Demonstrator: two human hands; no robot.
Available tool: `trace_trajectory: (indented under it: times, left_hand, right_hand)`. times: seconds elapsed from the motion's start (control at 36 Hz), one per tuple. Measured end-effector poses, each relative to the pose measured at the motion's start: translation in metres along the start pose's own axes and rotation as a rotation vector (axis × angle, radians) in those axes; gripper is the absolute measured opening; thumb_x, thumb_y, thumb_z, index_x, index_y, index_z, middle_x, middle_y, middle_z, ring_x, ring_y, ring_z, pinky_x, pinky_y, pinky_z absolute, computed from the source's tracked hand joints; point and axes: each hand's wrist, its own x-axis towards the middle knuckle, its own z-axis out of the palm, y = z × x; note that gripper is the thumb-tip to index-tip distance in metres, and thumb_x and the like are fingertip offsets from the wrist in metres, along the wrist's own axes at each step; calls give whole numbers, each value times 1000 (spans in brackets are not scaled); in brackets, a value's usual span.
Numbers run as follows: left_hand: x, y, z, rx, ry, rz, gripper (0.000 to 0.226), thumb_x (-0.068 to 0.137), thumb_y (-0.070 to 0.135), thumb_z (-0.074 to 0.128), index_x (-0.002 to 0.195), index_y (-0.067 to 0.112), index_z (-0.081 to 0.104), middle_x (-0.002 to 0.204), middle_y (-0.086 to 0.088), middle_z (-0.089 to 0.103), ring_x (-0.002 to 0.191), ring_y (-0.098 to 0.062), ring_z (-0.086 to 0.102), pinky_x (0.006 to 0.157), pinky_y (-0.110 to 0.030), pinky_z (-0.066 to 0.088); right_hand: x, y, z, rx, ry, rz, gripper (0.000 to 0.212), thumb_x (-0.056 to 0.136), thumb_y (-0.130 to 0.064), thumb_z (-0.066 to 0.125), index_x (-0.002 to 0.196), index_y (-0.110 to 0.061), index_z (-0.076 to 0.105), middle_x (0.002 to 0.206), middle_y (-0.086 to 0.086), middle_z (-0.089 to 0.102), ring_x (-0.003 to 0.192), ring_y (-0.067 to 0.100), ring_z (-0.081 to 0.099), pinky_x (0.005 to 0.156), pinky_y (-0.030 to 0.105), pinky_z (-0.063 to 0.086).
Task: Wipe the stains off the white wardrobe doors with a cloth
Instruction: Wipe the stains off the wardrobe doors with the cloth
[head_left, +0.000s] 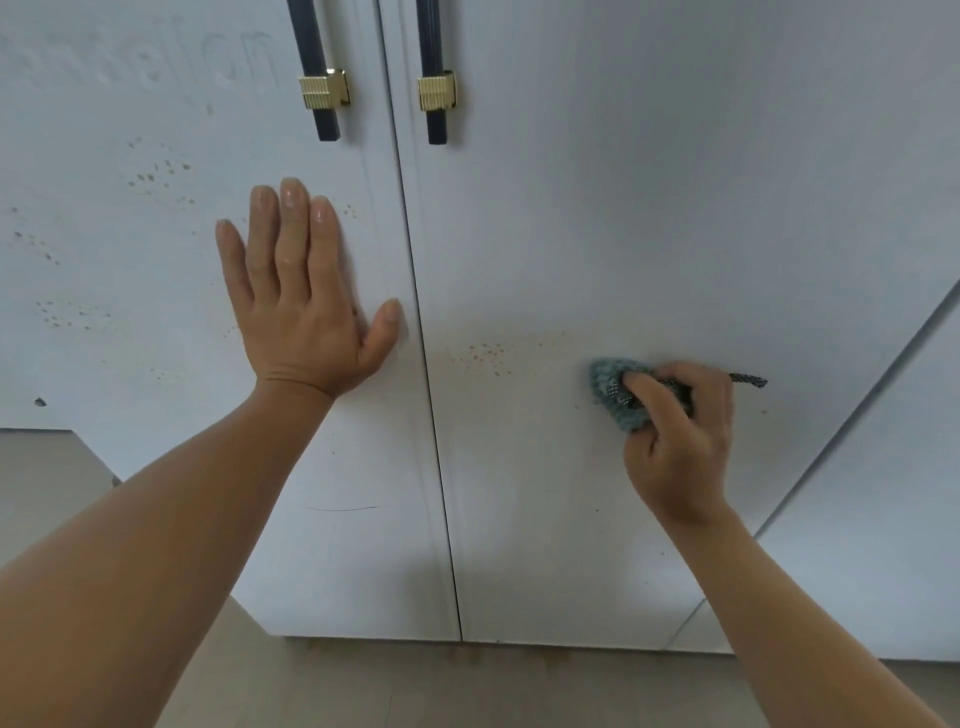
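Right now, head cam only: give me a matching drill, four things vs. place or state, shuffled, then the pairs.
Things:
1. left hand
2. cloth
3. speckled stain
4. door handles

Place or state:
A. dark bars with gold clasps, either side of the door seam
B. bunched in the right hand, against the right door
C. flat on the left door, fingers straight
D. on the right door, left of the cloth

Pairs: 1-C, 2-B, 3-D, 4-A
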Motion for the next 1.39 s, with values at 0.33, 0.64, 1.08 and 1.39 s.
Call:
trace_trajectory:
  times: [0.33,0.64,1.08,1.39]
  left_hand:
    - [-2,0,0,3,-16,1,88,95,57,42,157,-4,27,157,-28,32,152,-43,21,119,-69,23]
    - [-3,-1,1,-1,-10,-26,89,94,57,44,158,-2,25,160,-24,25,159,-28,0,122,-64,17]
    - [-2,0,1,1,-6,9,88,93,57,47,154,-5,32,156,-27,33,145,-49,29,117,-69,25]
    - [-2,-1,0,-6,-27,4,87,94,57,45,153,-5,32,156,-26,31,144,-49,29,117,-69,25]
  right_hand:
    - [-16,-11,13,-35,-164,-267,23,94,2,48,103,-13,64,98,17,61,80,35,60,71,42,49]
    - [-8,3,5,-78,-206,-317,33,82,7,68,106,-15,66,92,19,66,78,35,60,70,41,49]
    - [19,-25,11,-13,-108,-204,22,92,6,56,98,-5,75,90,22,63,80,33,56,65,41,50]
    - [53,-34,11,53,79,37,29,89,16,53,98,3,76,93,26,58,83,40,58,72,43,50]
